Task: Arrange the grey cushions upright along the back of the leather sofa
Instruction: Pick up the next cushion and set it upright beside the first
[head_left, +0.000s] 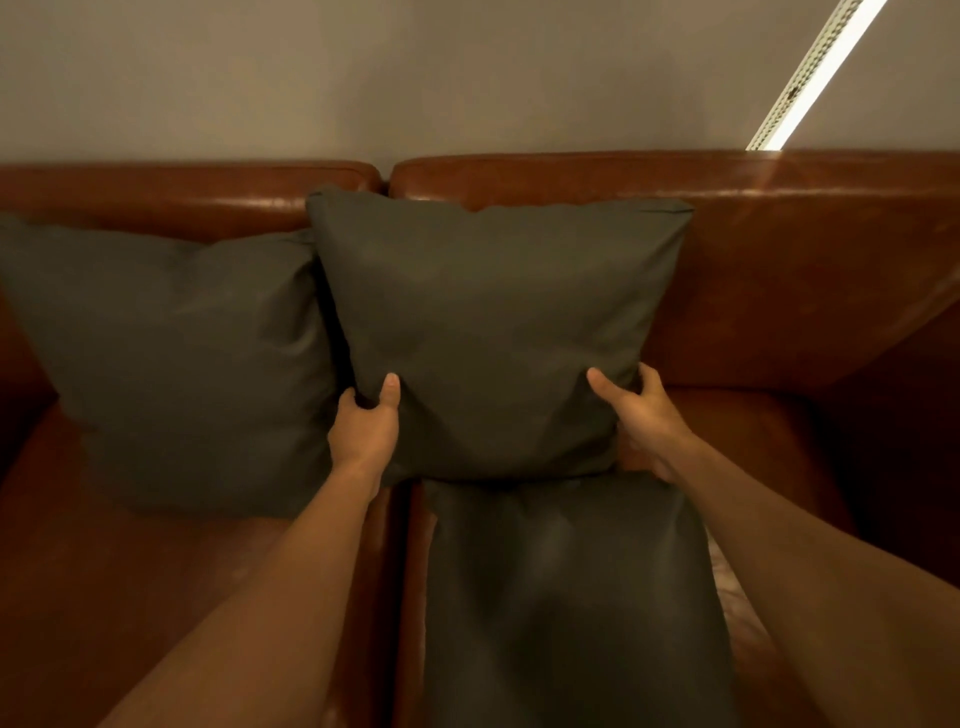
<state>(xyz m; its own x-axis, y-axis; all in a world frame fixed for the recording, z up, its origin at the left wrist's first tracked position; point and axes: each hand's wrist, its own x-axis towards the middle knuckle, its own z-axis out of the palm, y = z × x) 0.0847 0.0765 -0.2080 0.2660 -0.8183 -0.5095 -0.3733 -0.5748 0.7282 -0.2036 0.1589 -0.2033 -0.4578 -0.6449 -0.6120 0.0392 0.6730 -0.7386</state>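
A grey cushion (493, 312) stands upright against the back of the brown leather sofa (779, 270), near the middle seam. My left hand (366, 426) grips its lower left edge, thumb on the front. My right hand (644, 415) grips its lower right edge the same way. A second grey cushion (176, 364) leans upright against the sofa back to the left, touching the held one. A third grey cushion (571, 597) lies flat on the right seat, just below the held one.
A grey wall (415, 78) rises behind the sofa. A bright light strip (815, 73) runs diagonally at the upper right. The right armrest (893, 415) sits in shadow. Bare leather seat (156, 597) shows at the lower left.
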